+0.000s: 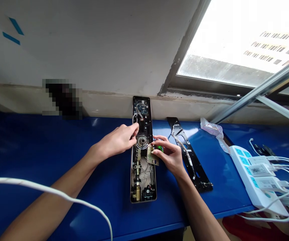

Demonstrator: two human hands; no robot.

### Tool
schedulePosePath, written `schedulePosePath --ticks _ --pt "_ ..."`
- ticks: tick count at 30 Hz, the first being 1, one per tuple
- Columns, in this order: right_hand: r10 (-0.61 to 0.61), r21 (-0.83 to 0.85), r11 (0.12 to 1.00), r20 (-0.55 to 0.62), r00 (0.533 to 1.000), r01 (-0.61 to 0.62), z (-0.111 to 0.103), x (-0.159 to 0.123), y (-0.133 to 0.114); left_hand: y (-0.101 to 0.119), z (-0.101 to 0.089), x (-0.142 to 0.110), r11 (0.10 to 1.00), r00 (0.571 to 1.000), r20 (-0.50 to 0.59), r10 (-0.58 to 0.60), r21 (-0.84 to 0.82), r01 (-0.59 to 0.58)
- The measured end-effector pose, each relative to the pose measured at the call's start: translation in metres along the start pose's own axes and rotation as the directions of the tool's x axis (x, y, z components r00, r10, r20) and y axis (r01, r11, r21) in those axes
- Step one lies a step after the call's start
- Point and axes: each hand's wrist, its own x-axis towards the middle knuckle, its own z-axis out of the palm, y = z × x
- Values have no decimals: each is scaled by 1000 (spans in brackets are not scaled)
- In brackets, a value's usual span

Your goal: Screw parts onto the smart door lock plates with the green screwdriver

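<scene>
A long black smart lock housing [143,174] lies open on the blue table, its inside facing up. In it are a circuit board [141,106], a round ring part [142,142] and a brass cylinder [137,193]. My left hand [120,138] is closed over the housing's left edge, fingertips pinched beside a thin white wire [134,117]; what they grip is hidden. Between thumb and fingers, my right hand [169,152] holds a small metal plate [152,155] tilted over the housing's right edge. Something green [160,148] shows behind its fingers.
Right of the housing lies a black back plate [192,157] with a white cable across it. A plastic bag [213,130] and a white power strip [245,177] with several chargers sit further right. A white cable [59,192] hangs across the left foreground.
</scene>
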Motion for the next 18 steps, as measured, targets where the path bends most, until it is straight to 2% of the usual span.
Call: schedulePosePath --ticks 8,18 --pt "19 44 999 -98 995 -15 16 -5 -4 -1 -3 -3 1000 1000 15 -10 2 10" --pt "11 -40 999 -186 983 -18 43 -13 -12 -9 -10 -8 1000 999 31 -16 20 15"
